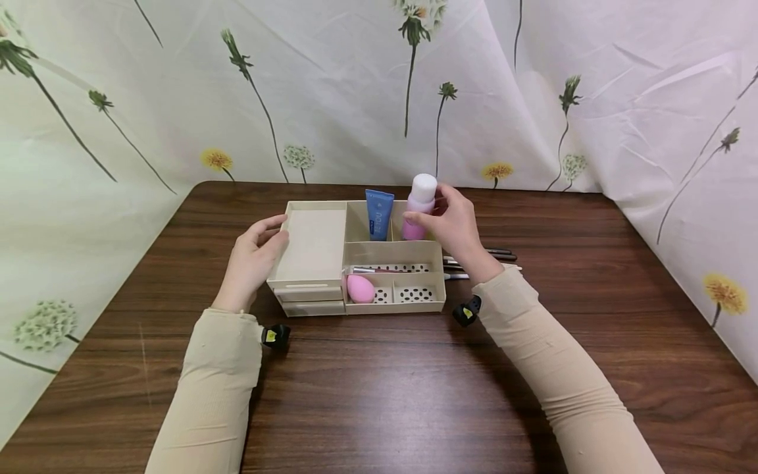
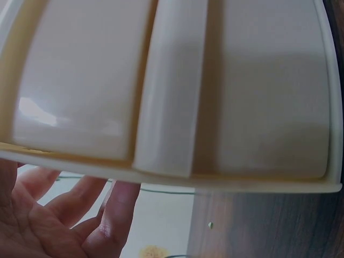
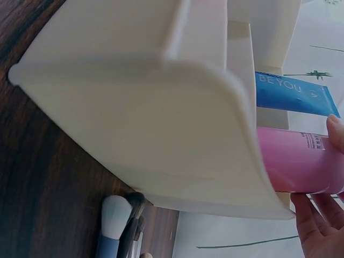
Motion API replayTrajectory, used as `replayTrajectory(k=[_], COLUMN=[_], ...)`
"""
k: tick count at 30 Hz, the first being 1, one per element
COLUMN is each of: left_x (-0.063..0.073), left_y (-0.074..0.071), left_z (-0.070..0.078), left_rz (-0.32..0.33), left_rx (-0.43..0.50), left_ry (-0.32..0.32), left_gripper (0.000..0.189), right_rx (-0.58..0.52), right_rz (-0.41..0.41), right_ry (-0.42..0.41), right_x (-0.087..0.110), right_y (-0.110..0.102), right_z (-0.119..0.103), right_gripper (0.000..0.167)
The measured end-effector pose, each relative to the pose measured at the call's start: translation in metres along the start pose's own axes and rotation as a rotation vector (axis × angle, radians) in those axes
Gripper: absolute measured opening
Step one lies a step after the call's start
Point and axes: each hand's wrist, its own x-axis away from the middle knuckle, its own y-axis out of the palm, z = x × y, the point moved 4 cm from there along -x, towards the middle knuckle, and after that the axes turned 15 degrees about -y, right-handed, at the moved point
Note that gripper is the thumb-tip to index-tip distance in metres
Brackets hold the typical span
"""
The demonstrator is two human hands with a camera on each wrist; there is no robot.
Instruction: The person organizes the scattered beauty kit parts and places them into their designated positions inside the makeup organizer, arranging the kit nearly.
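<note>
A cream desktop organizer [image 1: 314, 243] with two drawers on its left side stands on the table. My right hand [image 1: 458, 220] grips a pink bottle [image 1: 417, 212] with a white cap, thumb on one side and fingers on the other. The bottle is upright, its lower end within the back right compartment. Beside it, a blue tube [image 1: 379, 214] lettered "BE YOU" stands in the neighbouring compartment. At the organizer's left wall, my left hand [image 1: 245, 260] rests its fingertips near the upper edge; in the left wrist view, its fingers [image 2: 121, 207] are loosely extended alongside the drawer fronts.
A pink makeup sponge [image 1: 360, 289] sits in a front compartment, and a makeup brush [image 1: 379, 270] lies in the middle one. Several more brushes [image 3: 115, 215] lie on the wooden table [image 1: 379, 395] against the organizer's right side. A flowered cloth [image 1: 343, 99] hangs behind the table.
</note>
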Motion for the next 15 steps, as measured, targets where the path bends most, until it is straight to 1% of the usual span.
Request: replayTrajectory(k=[4, 11, 15], left_x=[0.0003, 0.0008, 0.0010], left_y=[0.0007, 0.0010, 0.0012], left_z=[0.0001, 0.0007, 0.0007], left_rz=[0.001, 0.012, 0.013], left_rx=[0.000, -0.002, -0.002], left_ry=[-0.001, -0.007, -0.010], left_gripper=[0.049, 0.049, 0.050], right_rx=[0.004, -0.023, -0.022], right_rz=[-0.006, 0.028, 0.015], right_ry=[-0.007, 0.016, 0.034], right_x=[0.0006, -0.0006, 0.0000], right_y=[0.0009, -0.0040, -0.0052], right_z=[0.0023, 0.0001, 0.0006], right_gripper=[0.058, 0.045, 0.045])
